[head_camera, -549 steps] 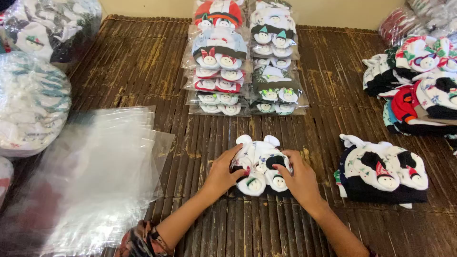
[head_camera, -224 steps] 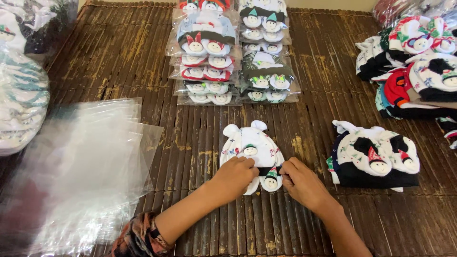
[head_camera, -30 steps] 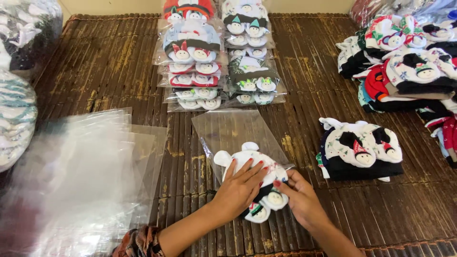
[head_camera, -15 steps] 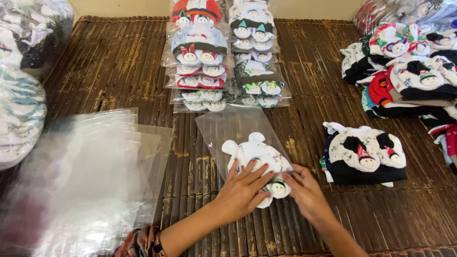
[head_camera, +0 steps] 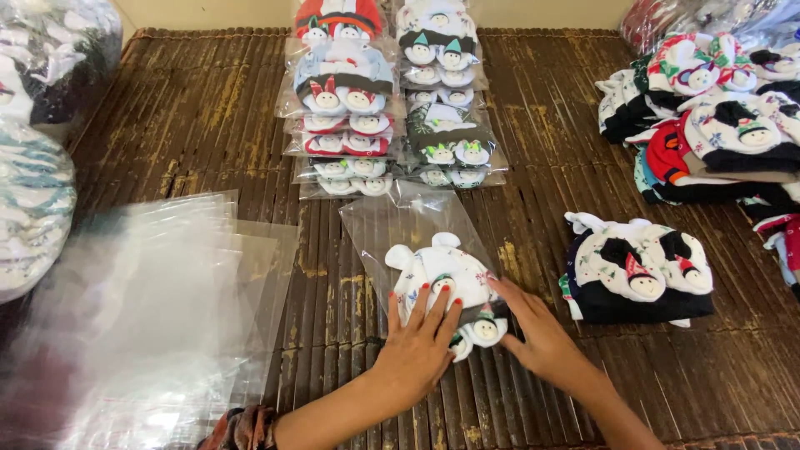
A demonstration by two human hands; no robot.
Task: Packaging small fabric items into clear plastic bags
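2 hands worked at the near edge of the brown slatted counter (head_camera: 208, 125). The left hand (head_camera: 421, 337) lay flat, fingers spread, palm pressed on a white folded baby set (head_camera: 437, 279) with small doll-face trims. The right hand (head_camera: 537, 333) rested beside it, fingers extended and close together, fingertips touching the set's right edge; neither hand gripped anything. The set sat partly inside a clear plastic bag (head_camera: 400, 229), whose closed end pointed away from the person; how far in could not be told. Left of the bag lay a loose pile of empty clear bags (head_camera: 142, 317). Beyond it stood 2 rows of bagged sets (head_camera: 392, 108), overlapping one another. To the right, well apart from the hands, lay 1 unbagged dark and white set (head_camera: 637, 275), and farther right a heap of unbagged sets (head_camera: 717, 108). Large filled sacks (head_camera: 37, 150) stood at the left edge.
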